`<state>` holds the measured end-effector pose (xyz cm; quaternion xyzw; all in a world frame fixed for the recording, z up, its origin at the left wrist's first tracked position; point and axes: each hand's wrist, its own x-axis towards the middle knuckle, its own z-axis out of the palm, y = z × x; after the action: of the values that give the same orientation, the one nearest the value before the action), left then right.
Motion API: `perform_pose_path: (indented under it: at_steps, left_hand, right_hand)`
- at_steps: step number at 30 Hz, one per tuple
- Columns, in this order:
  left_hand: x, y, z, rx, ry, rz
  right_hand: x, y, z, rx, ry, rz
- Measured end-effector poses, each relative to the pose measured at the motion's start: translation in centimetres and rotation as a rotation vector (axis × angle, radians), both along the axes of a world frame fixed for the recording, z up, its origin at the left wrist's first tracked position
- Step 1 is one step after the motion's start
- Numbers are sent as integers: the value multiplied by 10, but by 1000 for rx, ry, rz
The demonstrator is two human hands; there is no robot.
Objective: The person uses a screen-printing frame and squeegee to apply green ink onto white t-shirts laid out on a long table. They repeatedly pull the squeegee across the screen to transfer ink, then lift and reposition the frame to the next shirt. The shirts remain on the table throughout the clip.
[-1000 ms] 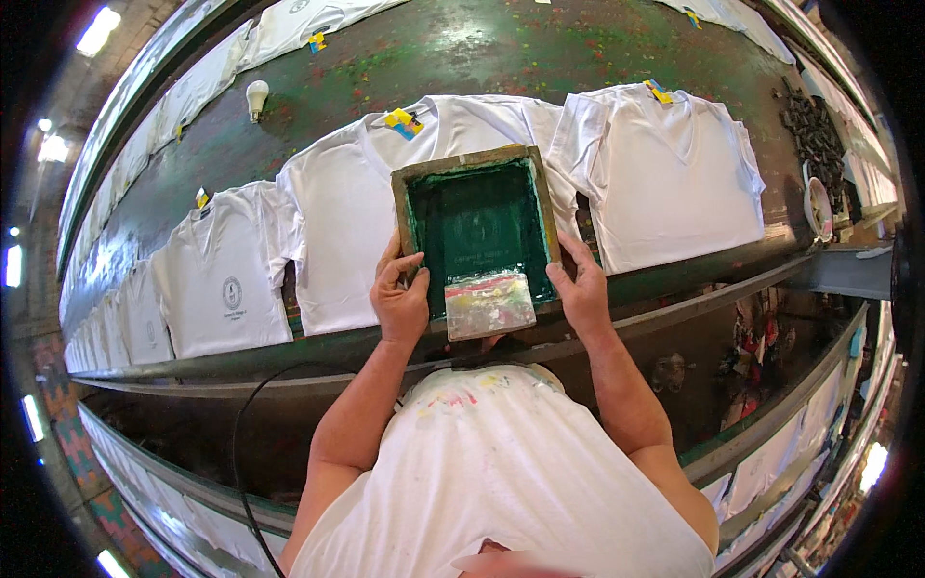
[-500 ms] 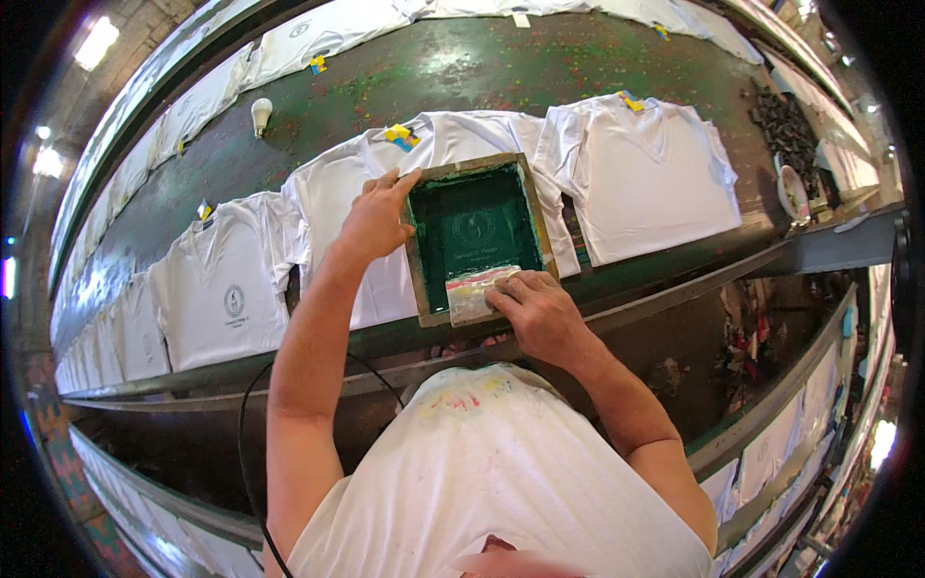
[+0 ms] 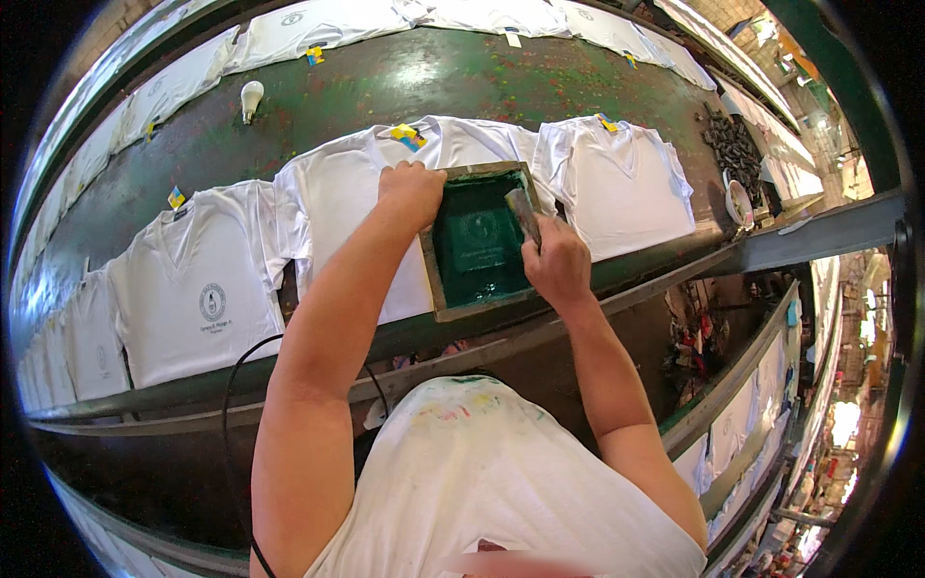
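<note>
A wooden screen-printing frame (image 3: 482,306) with dark green mesh (image 3: 472,260) and a faint circular design lies on the middle white T-shirt (image 3: 347,231). My left hand (image 3: 409,193) grips the frame's top left corner. Inside the frame's upper right, my right hand (image 3: 559,255) holds a flat squeegee (image 3: 520,210) tilted upward, its lower part wrapped in my fingers. To the left, a folded T-shirt (image 3: 173,270) bears a printed round emblem. The folded shirt on the right (image 3: 617,193) shows a plain front.
More shirts (image 3: 318,34) line the table's far edge. A light bulb (image 3: 251,99) stands on the paint-speckled table (image 3: 414,87). Dark clutter (image 3: 725,149) and a bowl (image 3: 739,202) lie at the right near a metal beam (image 3: 809,236). A cable (image 3: 229,405) hangs beside me.
My left hand has moved from the frame's left side to its top left corner. My right hand has lifted the squeegee from the bottom edge to the upper right.
</note>
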<state>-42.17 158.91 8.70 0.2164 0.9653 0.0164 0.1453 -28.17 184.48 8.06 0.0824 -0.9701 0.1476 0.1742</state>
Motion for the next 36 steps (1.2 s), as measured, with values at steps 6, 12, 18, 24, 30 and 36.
perform_pose_path:
  at_steps: [6,12,18,24,30,36]
  left_hand:
    - [-4,2,-16,48,40,29]
    - [-5,2,-22,106,69,49]
    - [0,0,-5,49,28,40]
    - [5,1,6,9,25,34]
    - [5,0,7,19,-22,71]
    - [5,5,7,3,-75,136]
  right_hand:
    - [-30,-18,-29,120,-12,-245]
    - [-43,-19,-27,33,-49,-220]
    - [-41,-39,-20,-32,-68,-17]
    - [-20,-21,-11,36,-70,436]
    - [-6,28,-5,-5,-60,814]
    - [-65,63,-1,-36,-280,1045]
